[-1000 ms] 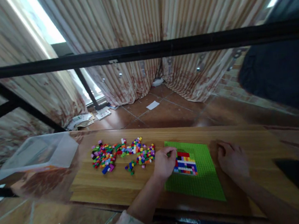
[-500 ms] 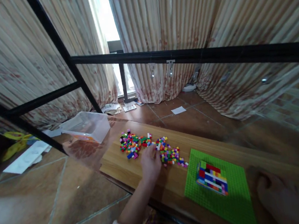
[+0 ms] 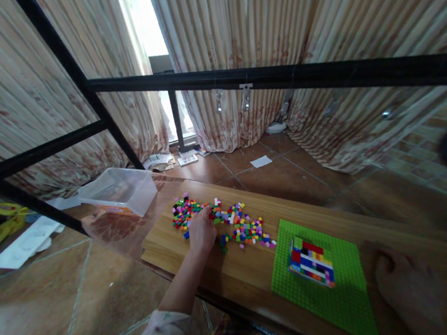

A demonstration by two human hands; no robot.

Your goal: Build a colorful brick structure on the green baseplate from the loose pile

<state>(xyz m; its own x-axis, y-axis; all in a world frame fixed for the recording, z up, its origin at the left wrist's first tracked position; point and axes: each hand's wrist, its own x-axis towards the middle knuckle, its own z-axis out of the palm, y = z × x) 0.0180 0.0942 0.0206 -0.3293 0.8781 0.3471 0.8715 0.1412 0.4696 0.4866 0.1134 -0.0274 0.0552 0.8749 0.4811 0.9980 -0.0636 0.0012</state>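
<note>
My left hand (image 3: 201, 230) reaches into a scattered pile of small coloured bricks (image 3: 238, 227) on the wooden table (image 3: 240, 278), fingers curled down over the pile's left part; what they grip is hidden. A green baseplate (image 3: 343, 293) lies to the right with a low block of red, blue, white and yellow bricks (image 3: 310, 261) built on it. My right hand (image 3: 409, 286) rests on the table just right of the baseplate, fingers curled under, holding nothing that shows.
A clear plastic tub (image 3: 119, 191) stands at the table's far left end. Black metal frame bars (image 3: 278, 78) cross in front of the striped curtains. Papers (image 3: 26, 243) lie on the tiled floor at left.
My left hand left the baseplate and moved left into the loose brick pile, further left than half a second ago. The view swung left. My right hand stayed beside the baseplate.
</note>
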